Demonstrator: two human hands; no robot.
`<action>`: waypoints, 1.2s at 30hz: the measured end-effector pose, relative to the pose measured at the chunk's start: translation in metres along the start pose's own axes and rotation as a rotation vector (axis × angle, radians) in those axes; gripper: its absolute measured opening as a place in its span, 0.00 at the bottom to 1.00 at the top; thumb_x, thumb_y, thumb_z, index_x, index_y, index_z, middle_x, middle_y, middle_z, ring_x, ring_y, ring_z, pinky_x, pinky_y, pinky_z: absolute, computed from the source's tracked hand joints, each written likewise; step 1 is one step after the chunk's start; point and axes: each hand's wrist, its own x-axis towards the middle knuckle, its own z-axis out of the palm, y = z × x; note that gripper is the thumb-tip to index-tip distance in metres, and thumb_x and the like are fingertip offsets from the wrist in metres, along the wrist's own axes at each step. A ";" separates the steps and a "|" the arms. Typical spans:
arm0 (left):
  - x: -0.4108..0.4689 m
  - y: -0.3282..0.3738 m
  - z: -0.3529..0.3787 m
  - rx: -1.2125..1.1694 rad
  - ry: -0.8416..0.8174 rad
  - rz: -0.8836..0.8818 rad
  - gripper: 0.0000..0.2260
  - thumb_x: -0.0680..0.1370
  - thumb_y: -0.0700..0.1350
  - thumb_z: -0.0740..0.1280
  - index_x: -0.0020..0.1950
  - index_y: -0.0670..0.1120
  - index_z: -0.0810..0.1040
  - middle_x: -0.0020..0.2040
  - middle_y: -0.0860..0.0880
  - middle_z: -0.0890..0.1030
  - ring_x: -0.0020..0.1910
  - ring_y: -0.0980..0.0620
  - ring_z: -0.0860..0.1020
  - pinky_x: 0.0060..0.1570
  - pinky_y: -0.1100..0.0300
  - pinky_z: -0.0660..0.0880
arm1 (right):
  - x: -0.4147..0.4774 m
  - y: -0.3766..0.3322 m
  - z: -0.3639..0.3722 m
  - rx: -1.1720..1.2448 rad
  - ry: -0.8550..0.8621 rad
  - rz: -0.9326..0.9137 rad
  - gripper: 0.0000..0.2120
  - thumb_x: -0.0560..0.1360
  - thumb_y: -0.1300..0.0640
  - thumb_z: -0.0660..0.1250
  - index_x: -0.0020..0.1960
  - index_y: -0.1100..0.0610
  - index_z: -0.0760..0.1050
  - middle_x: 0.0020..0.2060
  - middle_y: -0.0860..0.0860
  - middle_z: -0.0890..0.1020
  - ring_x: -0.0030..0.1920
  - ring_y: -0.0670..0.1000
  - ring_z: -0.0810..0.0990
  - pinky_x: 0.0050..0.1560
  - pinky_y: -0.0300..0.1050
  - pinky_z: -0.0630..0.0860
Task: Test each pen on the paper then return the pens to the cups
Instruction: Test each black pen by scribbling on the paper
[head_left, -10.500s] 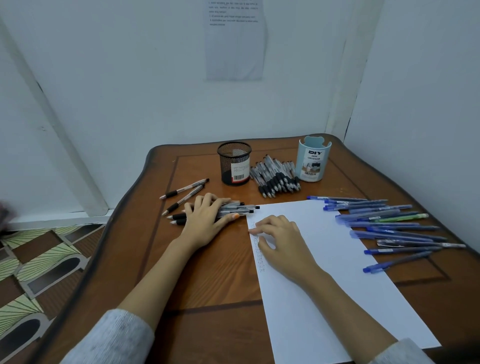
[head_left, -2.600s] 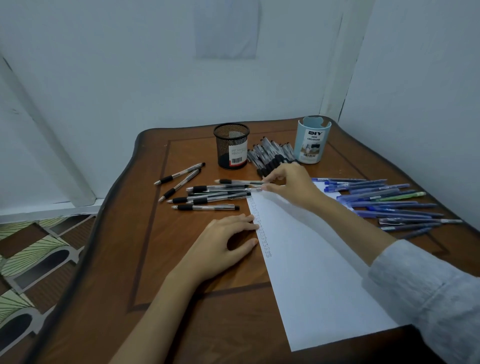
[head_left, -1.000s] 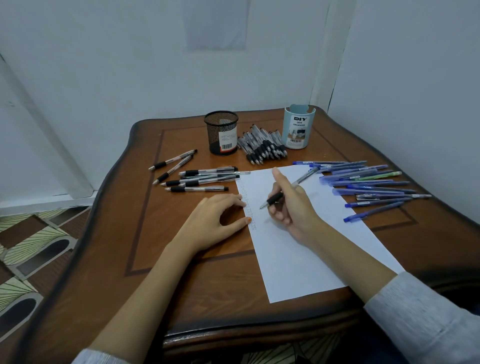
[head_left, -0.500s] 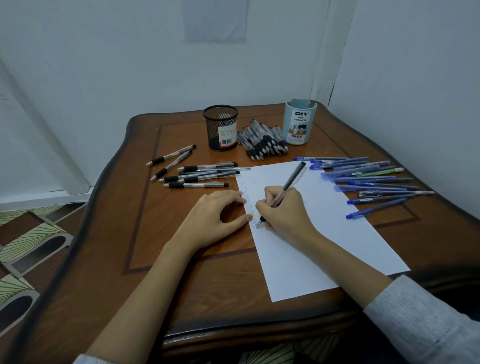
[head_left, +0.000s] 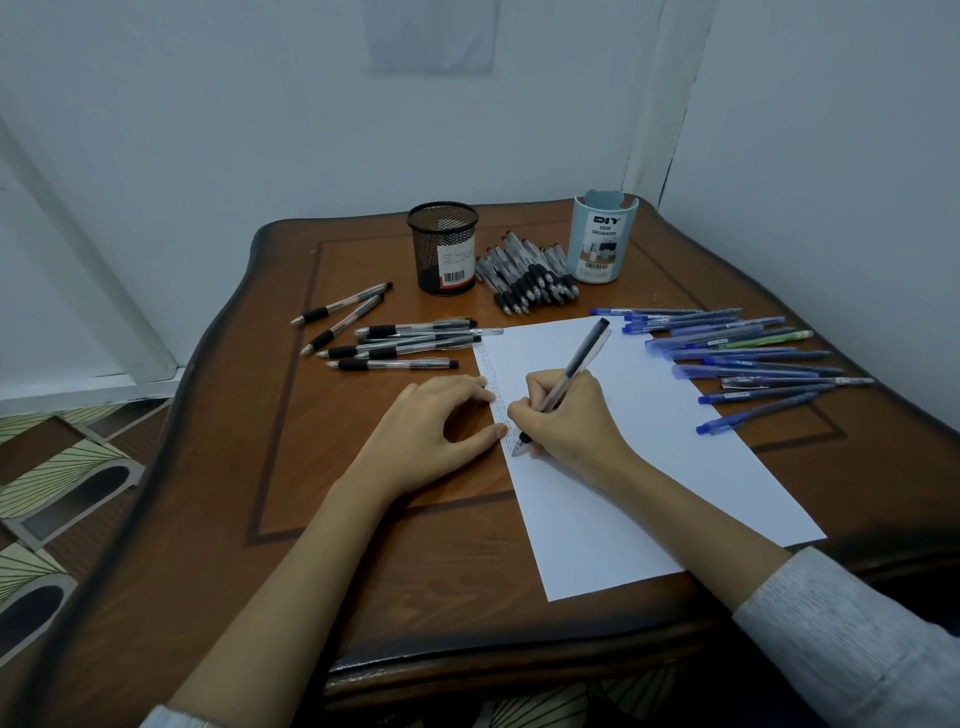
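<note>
Pen (head_left: 582, 353) sits in right hand (head_left: 566, 421), pinched between thumb and curled fingers just above the black grip. Barrel runs up and to the right past the knuckles, cap end tilted toward far side of table (head_left: 363, 571). Tip pokes out below the fingers at left margin of paper (head_left: 649, 478). It looks to be touching the sheet, though contact is hard to confirm. Column of small marks runs down that margin, too fine to read.

Left hand (head_left: 431, 431) rests flat, fingers loosely curved, holding nothing. Fingertips and thumb sit at paper's left edge, just beside pen tip.

Black mesh cup (head_left: 442, 249) and pale blue cup (head_left: 602, 244) stand upright at far edge, with heap of black-grip pens (head_left: 530, 280) between them. Loose black pens (head_left: 405, 343) lie left of paper, blue pens (head_left: 748, 358) fanned along the right.
</note>
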 end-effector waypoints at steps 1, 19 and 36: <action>0.000 0.000 0.000 0.002 -0.001 0.000 0.24 0.72 0.67 0.58 0.62 0.56 0.75 0.66 0.59 0.73 0.65 0.63 0.68 0.61 0.63 0.62 | 0.000 0.000 0.000 0.001 0.005 0.006 0.19 0.71 0.70 0.65 0.26 0.57 0.64 0.20 0.50 0.68 0.22 0.52 0.75 0.22 0.36 0.71; 0.000 0.003 -0.001 0.007 -0.001 -0.004 0.19 0.75 0.61 0.64 0.62 0.55 0.75 0.67 0.58 0.73 0.66 0.62 0.68 0.61 0.63 0.61 | 0.001 0.001 -0.002 0.005 0.007 -0.001 0.18 0.70 0.72 0.65 0.27 0.60 0.63 0.23 0.55 0.66 0.22 0.54 0.75 0.21 0.37 0.70; 0.000 0.002 -0.001 -0.015 0.017 -0.001 0.18 0.75 0.61 0.65 0.61 0.55 0.75 0.66 0.59 0.73 0.65 0.63 0.68 0.61 0.61 0.64 | 0.003 0.002 -0.002 0.026 0.025 0.037 0.19 0.72 0.71 0.64 0.28 0.59 0.62 0.22 0.55 0.66 0.21 0.51 0.72 0.20 0.35 0.67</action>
